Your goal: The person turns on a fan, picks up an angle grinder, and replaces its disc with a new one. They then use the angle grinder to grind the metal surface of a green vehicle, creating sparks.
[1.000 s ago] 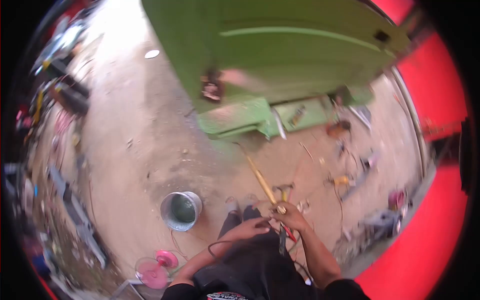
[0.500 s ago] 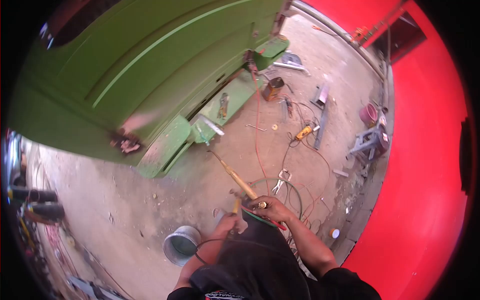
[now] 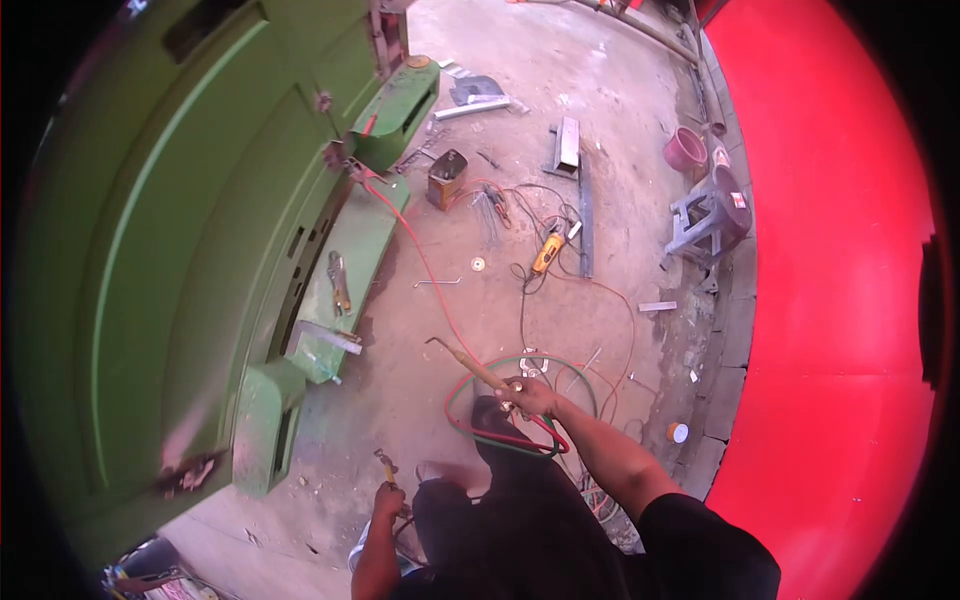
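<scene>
My right hand (image 3: 535,398) is closed around the valve end of a brass gas torch (image 3: 472,366), whose bent tip points up and left. Red and green hoses (image 3: 452,410) loop from the torch around my knee. Lower down on the left, my left hand (image 3: 388,502) grips a small hammer (image 3: 387,465) by its yellowish handle, head upward. The large green vehicle body panel (image 3: 150,270) stands to the left, with a scorched, bare patch (image 3: 192,474) near its lower edge. Neither tool touches the panel.
Locking pliers (image 3: 338,283) and a metal strip (image 3: 330,336) lie on the green step (image 3: 365,250). A yellow power tool (image 3: 549,252), cables, a rusty can (image 3: 446,180) and metal channels (image 3: 586,215) are on the floor. A grey stool (image 3: 705,222) and pink bucket (image 3: 685,148) stand by the red wall (image 3: 840,300).
My view has swung, shifting the green panel left and lower. My left hand has moved away from the right, carrying the hammer down and left. The torch remains in my right hand.
</scene>
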`<state>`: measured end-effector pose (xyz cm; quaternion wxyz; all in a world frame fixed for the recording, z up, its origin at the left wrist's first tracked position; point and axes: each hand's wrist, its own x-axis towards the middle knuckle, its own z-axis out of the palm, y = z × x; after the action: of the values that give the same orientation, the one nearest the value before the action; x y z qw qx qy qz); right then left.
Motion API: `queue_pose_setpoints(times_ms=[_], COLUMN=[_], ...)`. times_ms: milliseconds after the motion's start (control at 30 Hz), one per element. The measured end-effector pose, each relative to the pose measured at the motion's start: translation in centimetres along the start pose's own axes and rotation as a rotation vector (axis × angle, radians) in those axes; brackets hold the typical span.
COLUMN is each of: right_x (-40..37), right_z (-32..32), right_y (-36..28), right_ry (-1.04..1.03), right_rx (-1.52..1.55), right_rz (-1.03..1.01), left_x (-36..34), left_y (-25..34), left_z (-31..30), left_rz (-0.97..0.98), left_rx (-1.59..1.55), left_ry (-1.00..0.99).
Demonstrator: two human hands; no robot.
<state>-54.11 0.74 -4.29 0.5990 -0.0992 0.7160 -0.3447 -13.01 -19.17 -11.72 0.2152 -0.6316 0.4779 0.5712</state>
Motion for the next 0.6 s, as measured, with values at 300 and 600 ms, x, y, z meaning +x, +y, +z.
queue_pose_setpoints(times_ms=[300,600], right_x=[15.9,29.0], right_z=[-2.4,-2.6], right_y=[-1.3,3.5], right_ry=[0.138,0.046], right_rx=[-0.260,-0.286], right_rz=[0.057,0.036], left_x=[14.9,31.2], left_y=[15.4,18.3], left_z=[5.7,7.7], left_rz=[0.128,0.347], left_rx=[0.493,0.635], left_ry=[0.015,0.144])
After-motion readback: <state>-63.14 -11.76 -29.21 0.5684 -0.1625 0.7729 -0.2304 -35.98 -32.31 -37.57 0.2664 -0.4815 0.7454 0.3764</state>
